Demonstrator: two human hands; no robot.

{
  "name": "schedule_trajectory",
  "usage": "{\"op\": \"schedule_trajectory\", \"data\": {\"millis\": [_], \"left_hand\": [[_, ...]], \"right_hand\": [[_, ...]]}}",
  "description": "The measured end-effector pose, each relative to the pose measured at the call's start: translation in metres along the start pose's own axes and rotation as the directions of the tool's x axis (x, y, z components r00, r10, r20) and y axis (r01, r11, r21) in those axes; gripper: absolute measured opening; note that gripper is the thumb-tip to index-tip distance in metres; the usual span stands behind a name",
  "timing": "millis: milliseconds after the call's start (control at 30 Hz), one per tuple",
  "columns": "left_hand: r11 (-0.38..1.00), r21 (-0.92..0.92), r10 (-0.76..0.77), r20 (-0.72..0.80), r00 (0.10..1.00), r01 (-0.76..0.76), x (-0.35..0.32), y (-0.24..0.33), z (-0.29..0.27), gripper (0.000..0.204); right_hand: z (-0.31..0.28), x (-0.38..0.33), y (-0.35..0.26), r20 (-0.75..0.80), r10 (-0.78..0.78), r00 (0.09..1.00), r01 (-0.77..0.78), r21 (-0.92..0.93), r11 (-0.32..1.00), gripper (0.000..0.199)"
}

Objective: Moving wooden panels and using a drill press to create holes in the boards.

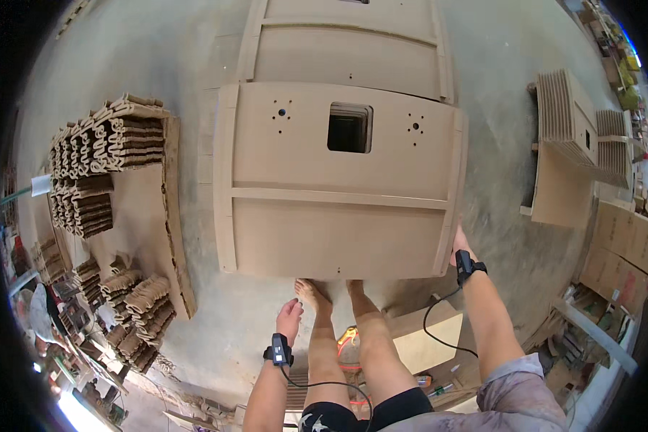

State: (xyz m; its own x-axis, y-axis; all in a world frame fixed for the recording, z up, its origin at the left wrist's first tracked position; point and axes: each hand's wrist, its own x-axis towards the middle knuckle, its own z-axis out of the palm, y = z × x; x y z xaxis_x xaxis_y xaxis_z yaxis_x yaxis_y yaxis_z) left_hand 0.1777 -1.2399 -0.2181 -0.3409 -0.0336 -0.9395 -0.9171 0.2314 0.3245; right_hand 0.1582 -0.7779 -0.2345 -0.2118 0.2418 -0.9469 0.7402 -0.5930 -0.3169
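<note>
In front of me lies a stack of light-brown panels, the top panel with raised strips along its sides and across its middle. A square cut-out with rounded corners and several small holes go through its far half. My right hand is at the panel's near right edge; its fingers are mostly hidden, so I cannot see whether it grips. Short of the near edge, toward the left, my left hand is closed with fingers curled. A small dark spot shows at its fingertips, too small to name.
Beyond stands another panel stack. Wavy brown pieces are piled on a board at left. More stacked panels stand at right, near cardboard boxes. By my legs is a pale board. Cables run from both wrist devices.
</note>
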Motion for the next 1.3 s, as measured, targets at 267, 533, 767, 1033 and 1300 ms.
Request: {"op": "schedule_trajectory", "data": {"millis": [267,533,767,1033,1300], "left_hand": [[0.99,-0.14,0.014,0.114,0.993,0.002,0.011,0.013,0.019,0.055],[0.914,-0.406,0.089,0.148,0.985,-0.021,0.032,0.031,0.033,0.056],[0.871,-0.488,0.102,0.059,0.993,-0.061,0.036,0.055,0.041,0.068],[0.69,-0.724,0.163,0.146,0.976,-0.007,0.031,0.056,0.02,0.08],[0.607,-0.754,0.208,-0.154,0.966,-0.251,0.058,0.052,-0.066,0.069]], "right_hand": [[-0.006,0.007,0.006,-0.023,-0.009,1.0,0.012,0.102,0.995,0.074],[0.008,-0.006,-0.003,0.06,-0.086,0.995,0.077,0.137,0.988,0.069],[0.014,-0.029,-0.019,-0.043,-0.022,0.999,0.025,0.08,0.996,0.062],[0.017,-0.085,0.042,0.089,0.005,0.996,-0.027,0.246,0.969,0.064],[0.1,-0.109,0.188,-0.032,0.272,0.962,-0.227,0.462,0.857,0.05]]}}
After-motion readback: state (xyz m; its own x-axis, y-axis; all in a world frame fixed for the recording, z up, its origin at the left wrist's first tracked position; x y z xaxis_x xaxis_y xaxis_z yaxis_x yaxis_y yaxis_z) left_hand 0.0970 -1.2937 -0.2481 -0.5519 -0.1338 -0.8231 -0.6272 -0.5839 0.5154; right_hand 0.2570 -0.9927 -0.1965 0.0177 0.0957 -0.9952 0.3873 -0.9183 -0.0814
